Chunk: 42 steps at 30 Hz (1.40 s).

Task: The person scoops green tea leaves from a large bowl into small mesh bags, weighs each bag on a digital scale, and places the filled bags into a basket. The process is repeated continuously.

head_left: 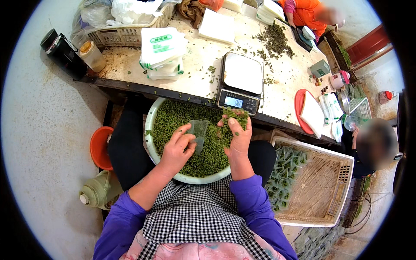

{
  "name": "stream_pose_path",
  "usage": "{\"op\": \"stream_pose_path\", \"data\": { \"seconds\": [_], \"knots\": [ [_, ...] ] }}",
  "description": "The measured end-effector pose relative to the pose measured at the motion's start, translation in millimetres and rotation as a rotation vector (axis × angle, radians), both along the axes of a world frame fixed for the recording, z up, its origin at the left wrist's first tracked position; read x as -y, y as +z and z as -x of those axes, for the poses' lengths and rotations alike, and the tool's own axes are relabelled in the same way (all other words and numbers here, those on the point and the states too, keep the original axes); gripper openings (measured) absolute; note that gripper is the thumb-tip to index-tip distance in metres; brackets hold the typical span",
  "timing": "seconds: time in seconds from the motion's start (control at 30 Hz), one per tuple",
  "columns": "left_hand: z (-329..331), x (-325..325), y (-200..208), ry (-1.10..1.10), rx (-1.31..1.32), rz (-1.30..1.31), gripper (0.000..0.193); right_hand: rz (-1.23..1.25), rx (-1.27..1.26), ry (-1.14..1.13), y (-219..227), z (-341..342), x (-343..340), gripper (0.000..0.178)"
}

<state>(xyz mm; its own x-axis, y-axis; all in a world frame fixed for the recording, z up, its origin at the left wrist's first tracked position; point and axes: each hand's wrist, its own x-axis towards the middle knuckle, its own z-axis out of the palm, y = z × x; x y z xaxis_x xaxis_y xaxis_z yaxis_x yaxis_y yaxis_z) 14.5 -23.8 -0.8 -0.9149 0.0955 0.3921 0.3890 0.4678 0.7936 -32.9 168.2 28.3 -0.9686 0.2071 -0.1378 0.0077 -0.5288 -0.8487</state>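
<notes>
Bag of clear plastic is pinched in drawn-together fingertips of the left hand; green berries are cupped in the half-curled right hand, above the basin.

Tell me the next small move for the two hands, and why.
Probably ease the right hand's handful of small round green berries toward the small clear plastic bag. The left hand holds that bag close beside the handful, and both are above the round whitish basin, which would likely catch any that spill.
</notes>
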Motion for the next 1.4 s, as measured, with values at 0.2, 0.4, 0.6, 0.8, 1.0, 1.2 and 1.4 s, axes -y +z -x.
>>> {"op": "stream_pose_path", "data": {
  "seconds": [0.2, 0.4, 0.6, 0.8, 1.0, 1.2, 1.4],
  "knots": [
    [-2, -11, 6, -0.039, -0.142, 0.136, 0.026, 0.264, -0.354, 0.089, 38, -8, 32, 0.033],
    [-7, -4, 5, -0.078, -0.084, 0.133, 0.036, 0.127, -0.499, 0.049, 18, -9, 45, 0.045],
    [-10, -2, -3, -0.049, -0.092, 0.127, 0.04, -0.136, -0.593, 0.042, 17, -5, 49, 0.045],
    [-10, 0, -8, -0.016, -0.1, 0.09, 0.035, -0.494, -0.449, 0.234, 19, -18, 44, 0.041],
    [-12, 2, -11, -0.002, -0.117, 0.078, 0.038, -1.238, -0.573, 0.196, 15, -14, 33, 0.055],
    [-11, 4, -12, -0.019, -0.128, 0.078, 0.033, -0.686, -0.064, 0.602, 15, -14, 24, 0.081],
    [-11, 8, -11, 0.017, -0.112, 0.08, 0.024, -0.748, -0.416, 0.634, 29, -21, 16, 0.05]
  ]
}}
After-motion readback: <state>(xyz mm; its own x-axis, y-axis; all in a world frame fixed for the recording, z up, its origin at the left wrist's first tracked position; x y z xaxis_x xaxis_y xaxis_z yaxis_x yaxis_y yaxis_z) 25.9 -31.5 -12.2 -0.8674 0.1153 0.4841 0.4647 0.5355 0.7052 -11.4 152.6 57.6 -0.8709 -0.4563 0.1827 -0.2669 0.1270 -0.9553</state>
